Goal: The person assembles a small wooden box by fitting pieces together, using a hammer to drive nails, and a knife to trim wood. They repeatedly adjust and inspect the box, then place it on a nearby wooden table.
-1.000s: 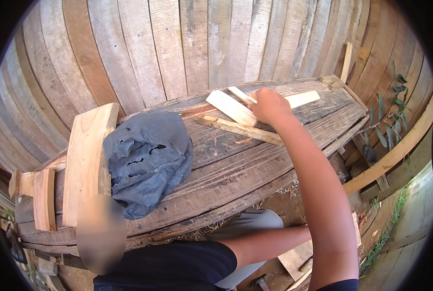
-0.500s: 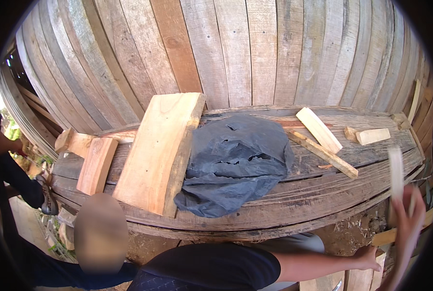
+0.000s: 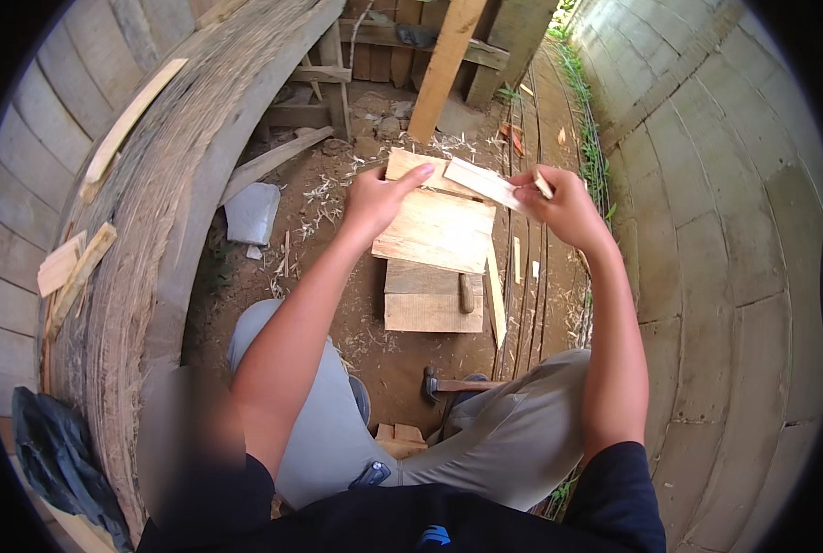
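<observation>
My left hand [image 3: 373, 205] is closed on the left edge of a short wooden board [image 3: 415, 167], thumb laid on top. A wider pale board [image 3: 434, 226] lies just nearer, close to the same hand. My right hand [image 3: 561, 205] pinches a thin flat wooden strip [image 3: 480, 180], whose far end reaches over the short board. A small wood end [image 3: 543, 184] pokes out between its fingers. Below the boards is a wooden block [image 3: 430, 311], with a tool's wooden handle [image 3: 467, 293] at its right; the tool's other end is hidden.
A hammer [image 3: 457, 385] lies between my legs. On the left, a heavy wooden bench [image 3: 167, 175] carries offcuts [image 3: 84, 267] and black plastic sheeting [image 3: 65, 461]. A block wall [image 3: 706, 203] runs along the right. Shavings and a grey stone slab [image 3: 252, 214] lie on the dirt floor.
The view has swung from the bench to the floor work area on the right. My right hand, earlier raised with a blurred pale stick, now holds a strip over the boards; my left grips a board.
</observation>
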{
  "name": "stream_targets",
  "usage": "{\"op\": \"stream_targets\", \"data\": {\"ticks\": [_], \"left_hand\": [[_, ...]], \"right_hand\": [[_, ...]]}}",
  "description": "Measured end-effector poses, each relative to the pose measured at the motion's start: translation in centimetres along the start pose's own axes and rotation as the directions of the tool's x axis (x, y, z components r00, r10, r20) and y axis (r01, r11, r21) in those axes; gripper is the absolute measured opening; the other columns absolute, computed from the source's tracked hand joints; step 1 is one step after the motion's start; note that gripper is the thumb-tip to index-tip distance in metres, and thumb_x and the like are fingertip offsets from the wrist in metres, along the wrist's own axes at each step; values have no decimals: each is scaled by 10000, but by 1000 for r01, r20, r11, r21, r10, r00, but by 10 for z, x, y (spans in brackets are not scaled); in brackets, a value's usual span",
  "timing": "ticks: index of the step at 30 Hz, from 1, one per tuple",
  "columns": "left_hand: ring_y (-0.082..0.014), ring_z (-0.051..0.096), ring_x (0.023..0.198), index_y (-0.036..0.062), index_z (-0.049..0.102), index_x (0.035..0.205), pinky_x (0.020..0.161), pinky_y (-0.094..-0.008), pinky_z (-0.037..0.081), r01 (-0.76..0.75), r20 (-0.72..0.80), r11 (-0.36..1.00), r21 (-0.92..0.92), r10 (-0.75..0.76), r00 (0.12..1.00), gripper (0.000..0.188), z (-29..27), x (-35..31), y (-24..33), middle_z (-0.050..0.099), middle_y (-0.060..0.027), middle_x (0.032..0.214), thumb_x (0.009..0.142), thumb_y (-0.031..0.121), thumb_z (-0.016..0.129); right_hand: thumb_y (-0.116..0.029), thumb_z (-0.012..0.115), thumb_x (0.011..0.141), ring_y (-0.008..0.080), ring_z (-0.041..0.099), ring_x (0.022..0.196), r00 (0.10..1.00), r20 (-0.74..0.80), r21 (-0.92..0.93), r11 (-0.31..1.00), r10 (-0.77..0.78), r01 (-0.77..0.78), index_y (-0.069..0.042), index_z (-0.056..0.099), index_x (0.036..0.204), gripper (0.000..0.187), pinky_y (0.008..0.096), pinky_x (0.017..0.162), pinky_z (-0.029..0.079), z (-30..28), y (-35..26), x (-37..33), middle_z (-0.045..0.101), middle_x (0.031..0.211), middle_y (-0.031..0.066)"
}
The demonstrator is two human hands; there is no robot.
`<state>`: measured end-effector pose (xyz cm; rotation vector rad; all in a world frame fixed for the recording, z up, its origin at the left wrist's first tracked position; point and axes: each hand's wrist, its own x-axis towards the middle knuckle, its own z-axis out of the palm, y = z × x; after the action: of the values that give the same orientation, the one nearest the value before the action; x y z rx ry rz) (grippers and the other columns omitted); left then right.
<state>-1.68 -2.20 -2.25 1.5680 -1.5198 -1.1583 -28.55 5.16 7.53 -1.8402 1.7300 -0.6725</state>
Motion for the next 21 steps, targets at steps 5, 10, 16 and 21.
{"op": "stream_targets", "data": {"ticks": [5, 10, 16, 21], "left_hand": [[-265, 734, 936, 5, 747, 1100, 893, -405, 561, -35, 78, 998, -53, 39, 996, 767, 3, -17, -3, 748, -160, 999, 826, 721, 719], [-266, 737, 963, 4, 742, 1149, 900, -399, 561, -30, 42, 998, -60, 33, 999, 766, 10, -25, 0, 752, -175, 1032, 835, 702, 723], [-254, 733, 982, -17, 729, 1171, 912, -385, 556, -45, 37, 997, -68, 47, 998, 751, 16, -19, -1, 751, -182, 1056, 846, 660, 740], [-201, 724, 837, -12, 732, 1026, 834, -364, 571, 57, 86, 983, -177, -43, 995, 698, 7, -25, 8, 746, -138, 920, 823, 655, 774]], "right_hand": [[-134, 753, 937, 126, 650, 947, 996, 51, 64, 995, -77, 74, 13, 706, 999, 166, 335, 888, 510, 11, 23, -3, 767, 1061, 82], [-122, 745, 935, 170, 673, 1011, 998, 46, 46, 998, -37, 35, 16, 726, 1004, 155, 353, 972, 491, 13, 21, -2, 768, 1062, 102], [-116, 744, 926, 168, 668, 918, 998, 38, 23, 998, -58, 57, 15, 733, 1011, 157, 348, 896, 511, 11, 22, 4, 758, 995, 116], [-167, 694, 956, 138, 632, 868, 986, 90, 60, 989, -139, 134, -25, 738, 1091, 201, 352, 817, 518, 11, 30, 10, 727, 929, 61]]}}
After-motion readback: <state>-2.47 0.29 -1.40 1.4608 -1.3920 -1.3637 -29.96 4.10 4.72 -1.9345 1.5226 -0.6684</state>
